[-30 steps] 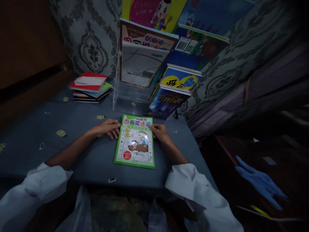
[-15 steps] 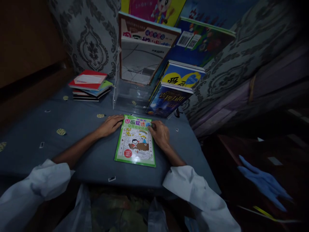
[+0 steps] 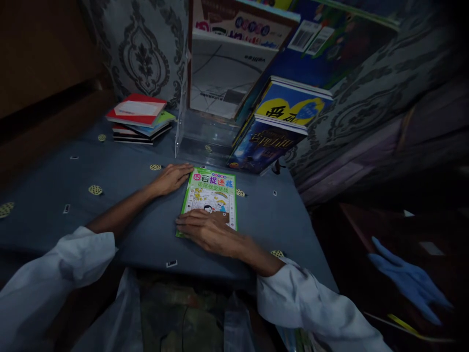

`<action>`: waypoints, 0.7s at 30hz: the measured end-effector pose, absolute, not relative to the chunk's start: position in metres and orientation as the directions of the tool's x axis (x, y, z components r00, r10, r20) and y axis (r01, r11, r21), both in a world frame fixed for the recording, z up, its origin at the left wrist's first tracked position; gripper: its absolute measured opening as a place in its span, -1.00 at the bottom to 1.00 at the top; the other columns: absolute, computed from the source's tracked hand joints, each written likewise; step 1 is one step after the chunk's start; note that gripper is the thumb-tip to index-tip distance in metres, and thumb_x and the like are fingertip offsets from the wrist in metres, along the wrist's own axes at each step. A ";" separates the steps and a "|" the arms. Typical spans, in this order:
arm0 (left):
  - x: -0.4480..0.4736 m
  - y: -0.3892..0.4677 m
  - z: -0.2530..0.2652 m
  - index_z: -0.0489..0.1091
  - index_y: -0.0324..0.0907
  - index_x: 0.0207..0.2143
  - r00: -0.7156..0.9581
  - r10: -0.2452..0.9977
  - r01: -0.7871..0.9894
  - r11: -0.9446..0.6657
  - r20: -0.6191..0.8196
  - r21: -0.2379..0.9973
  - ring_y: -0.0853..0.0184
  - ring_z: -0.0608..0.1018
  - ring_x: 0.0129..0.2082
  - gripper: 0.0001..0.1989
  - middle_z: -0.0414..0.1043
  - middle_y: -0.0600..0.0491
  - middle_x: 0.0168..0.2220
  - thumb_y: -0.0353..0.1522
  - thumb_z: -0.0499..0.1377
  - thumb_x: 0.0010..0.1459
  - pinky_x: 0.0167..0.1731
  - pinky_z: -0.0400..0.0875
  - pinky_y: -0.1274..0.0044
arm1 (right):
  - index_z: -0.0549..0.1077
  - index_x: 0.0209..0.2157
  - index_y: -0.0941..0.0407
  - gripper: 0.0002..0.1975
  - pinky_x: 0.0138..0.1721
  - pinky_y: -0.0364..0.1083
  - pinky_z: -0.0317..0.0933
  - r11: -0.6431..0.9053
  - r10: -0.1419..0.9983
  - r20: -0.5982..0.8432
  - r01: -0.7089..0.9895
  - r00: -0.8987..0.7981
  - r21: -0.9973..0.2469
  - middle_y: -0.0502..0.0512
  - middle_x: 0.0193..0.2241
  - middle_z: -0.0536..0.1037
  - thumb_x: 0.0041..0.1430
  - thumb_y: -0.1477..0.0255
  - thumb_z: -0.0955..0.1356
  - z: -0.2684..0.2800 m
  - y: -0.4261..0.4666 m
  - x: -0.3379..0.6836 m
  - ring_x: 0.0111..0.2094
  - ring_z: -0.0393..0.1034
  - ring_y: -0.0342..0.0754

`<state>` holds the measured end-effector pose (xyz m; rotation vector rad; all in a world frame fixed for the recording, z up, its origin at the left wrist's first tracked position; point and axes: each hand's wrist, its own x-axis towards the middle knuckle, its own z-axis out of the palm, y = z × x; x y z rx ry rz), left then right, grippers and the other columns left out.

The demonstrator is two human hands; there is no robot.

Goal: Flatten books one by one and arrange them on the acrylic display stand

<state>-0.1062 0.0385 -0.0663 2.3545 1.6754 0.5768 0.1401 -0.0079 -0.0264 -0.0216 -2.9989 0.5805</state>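
A green-bordered picture book (image 3: pixel 216 196) with Chinese lettering and cartoon children lies flat on the grey-blue tablecloth (image 3: pixel 146 234). My right hand (image 3: pixel 208 231) rests across its lower part, palm down with the fingers stretched toward the left edge, so the bottom of the cover is hidden. At the upper left corner of the book, the fingertips of my left hand (image 3: pixel 173 179) touch the edge. Those fingers are extended and the hand lies low on the cloth. Neither hand is wrapped around anything.
Beyond the book stands a clear acrylic rack (image 3: pixel 200 132) with several books, among them a dark blue one (image 3: pixel 266 144) and a blue-and-yellow one (image 3: pixel 293 105). A stack of booklets (image 3: pixel 137 115) sits at the back left. Blue gloves (image 3: pixel 406 278) lie on a dark surface at right.
My right hand has moved from the book's upper right edge down across its lower part, fingers now flat. My left hand stays by the upper left corner. The view has shifted slightly.
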 end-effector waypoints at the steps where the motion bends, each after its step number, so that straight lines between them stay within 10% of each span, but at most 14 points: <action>1: -0.107 0.039 -0.067 0.27 -0.11 0.27 0.284 0.937 0.862 -0.343 0.203 0.374 0.21 0.30 0.32 -0.53 0.30 -0.03 0.29 -0.30 -0.10 0.38 0.23 0.17 0.29 | 0.43 0.13 0.12 -0.64 0.27 0.05 0.14 0.930 0.046 0.092 0.009 -0.995 -0.367 0.15 0.16 0.49 0.42 0.50 0.18 -0.029 -0.005 0.140 0.23 0.29 -0.03; 21: -0.109 0.038 -0.073 0.29 -0.21 0.24 0.249 0.940 0.861 -0.325 0.232 0.391 0.22 0.37 0.27 -0.52 0.32 -0.10 0.27 -0.41 -0.09 0.32 0.22 0.23 0.27 | 0.41 0.18 0.14 -0.60 0.32 0.21 0.07 0.940 0.271 0.254 0.198 -0.929 -0.277 0.28 0.20 0.44 0.44 0.36 0.18 -0.063 0.114 0.109 0.28 0.25 0.08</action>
